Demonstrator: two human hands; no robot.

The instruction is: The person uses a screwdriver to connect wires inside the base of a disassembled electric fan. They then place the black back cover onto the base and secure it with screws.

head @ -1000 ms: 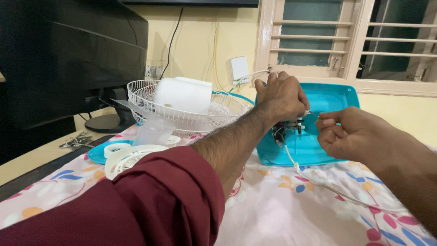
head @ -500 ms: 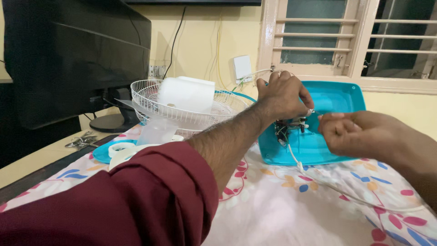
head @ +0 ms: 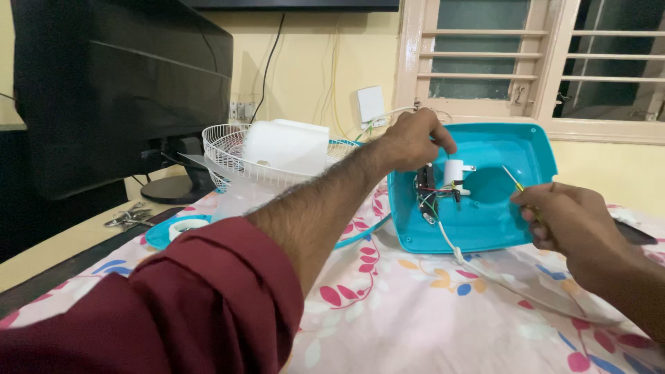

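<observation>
Right of centre in the frame, the left hand (head: 414,138) has its grip closed on the top edge of the blue shell (head: 516,149), which stands tilted on the flowered cloth (head: 415,312). The right hand (head: 564,221), lower right, pinches a thin screwdriver (head: 513,179) whose tip points into the shell, near the white part (head: 454,173) and wires (head: 426,197). A white grille (head: 228,149) lies at centre left.

A room in a home — a floral bedsheet (head: 429,312) covers the work surface, a dark monitor (head: 125,90) stands on a desk, and a louvred wooden window (head: 485,62) sits in yellow walls.
</observation>
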